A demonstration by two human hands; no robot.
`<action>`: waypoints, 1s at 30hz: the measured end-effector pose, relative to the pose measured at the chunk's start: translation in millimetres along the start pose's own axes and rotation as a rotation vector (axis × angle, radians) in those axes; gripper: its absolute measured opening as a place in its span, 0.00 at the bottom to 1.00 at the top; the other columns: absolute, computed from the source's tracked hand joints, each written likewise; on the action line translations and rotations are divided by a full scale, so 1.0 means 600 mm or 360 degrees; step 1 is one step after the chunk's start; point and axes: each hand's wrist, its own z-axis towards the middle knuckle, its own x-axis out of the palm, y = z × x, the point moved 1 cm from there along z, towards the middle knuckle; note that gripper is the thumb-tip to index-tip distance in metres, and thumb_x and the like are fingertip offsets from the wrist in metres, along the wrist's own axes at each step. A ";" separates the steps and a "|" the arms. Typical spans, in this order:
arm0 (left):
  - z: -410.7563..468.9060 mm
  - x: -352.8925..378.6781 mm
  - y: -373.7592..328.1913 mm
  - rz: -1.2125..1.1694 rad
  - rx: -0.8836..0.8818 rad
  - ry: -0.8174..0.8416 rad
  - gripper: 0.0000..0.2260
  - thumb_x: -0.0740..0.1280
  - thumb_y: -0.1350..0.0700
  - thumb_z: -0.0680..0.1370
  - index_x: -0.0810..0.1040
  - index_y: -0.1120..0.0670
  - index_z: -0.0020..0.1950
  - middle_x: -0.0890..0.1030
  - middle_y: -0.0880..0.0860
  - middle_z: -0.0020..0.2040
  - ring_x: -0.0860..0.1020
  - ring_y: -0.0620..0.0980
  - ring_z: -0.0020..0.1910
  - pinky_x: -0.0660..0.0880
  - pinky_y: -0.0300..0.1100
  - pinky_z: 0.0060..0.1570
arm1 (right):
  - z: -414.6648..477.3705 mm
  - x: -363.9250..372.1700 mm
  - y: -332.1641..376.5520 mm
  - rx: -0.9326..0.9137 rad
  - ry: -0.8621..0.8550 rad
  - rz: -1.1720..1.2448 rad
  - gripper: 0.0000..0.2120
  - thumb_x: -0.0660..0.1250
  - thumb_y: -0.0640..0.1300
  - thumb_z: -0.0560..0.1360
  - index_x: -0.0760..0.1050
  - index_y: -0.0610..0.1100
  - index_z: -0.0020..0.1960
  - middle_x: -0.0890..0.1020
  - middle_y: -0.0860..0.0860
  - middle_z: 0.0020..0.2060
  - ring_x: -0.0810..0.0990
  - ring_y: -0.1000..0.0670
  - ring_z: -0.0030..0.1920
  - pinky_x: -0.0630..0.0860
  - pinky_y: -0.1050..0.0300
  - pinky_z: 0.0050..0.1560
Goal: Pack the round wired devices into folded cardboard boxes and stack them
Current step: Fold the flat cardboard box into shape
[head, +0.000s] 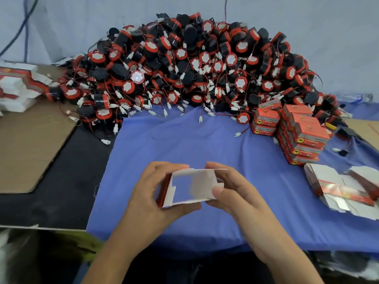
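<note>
A half-folded cardboard box (202,185), white inside and glossy red outside, is gripped at its ends by the left hand (155,193) and right hand (231,191) above blue cloth (205,140); round black-and-red wired devices (184,64) are heaped behind; the yellow labels on the stacked red boxes (299,132) cannot be read

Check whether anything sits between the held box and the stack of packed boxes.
Nothing visible: only blue cloth lies between the box and the stack. Flat blanks lie below the stack, off that line.
</note>
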 end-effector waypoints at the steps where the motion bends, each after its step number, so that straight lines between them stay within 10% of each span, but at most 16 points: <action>1: 0.000 -0.003 -0.003 -0.0018 -0.0039 0.0009 0.28 0.82 0.44 0.62 0.79 0.42 0.60 0.78 0.45 0.59 0.78 0.47 0.62 0.72 0.29 0.57 | -0.001 0.002 0.001 0.0025 0.0034 0.0051 0.22 0.68 0.56 0.72 0.80 0.54 0.65 0.82 0.50 0.63 0.79 0.46 0.65 0.80 0.47 0.63; 8: -0.003 -0.011 -0.015 -0.0032 -0.0167 0.0179 0.32 0.84 0.46 0.58 0.78 0.42 0.59 0.81 0.45 0.57 0.80 0.46 0.57 0.76 0.32 0.49 | 0.002 0.014 0.001 0.0383 0.0047 0.0580 0.16 0.72 0.50 0.73 0.81 0.40 0.56 0.78 0.42 0.56 0.77 0.42 0.55 0.82 0.37 0.57; 12: -0.006 -0.021 -0.018 -0.0058 -0.0156 0.0226 0.32 0.85 0.52 0.60 0.78 0.42 0.61 0.82 0.43 0.58 0.81 0.44 0.58 0.76 0.29 0.50 | 0.000 0.014 0.005 0.0432 0.0317 0.0770 0.11 0.72 0.39 0.75 0.79 0.40 0.56 0.75 0.36 0.68 0.76 0.38 0.59 0.81 0.37 0.56; 30: -0.013 -0.022 -0.025 -0.0068 -0.0043 0.0257 0.19 0.81 0.45 0.62 0.75 0.42 0.45 0.79 0.42 0.63 0.78 0.43 0.63 0.76 0.30 0.52 | 0.008 0.009 0.007 0.0461 0.0047 0.0350 0.15 0.72 0.38 0.69 0.85 0.45 0.55 0.84 0.45 0.58 0.85 0.39 0.53 0.84 0.42 0.52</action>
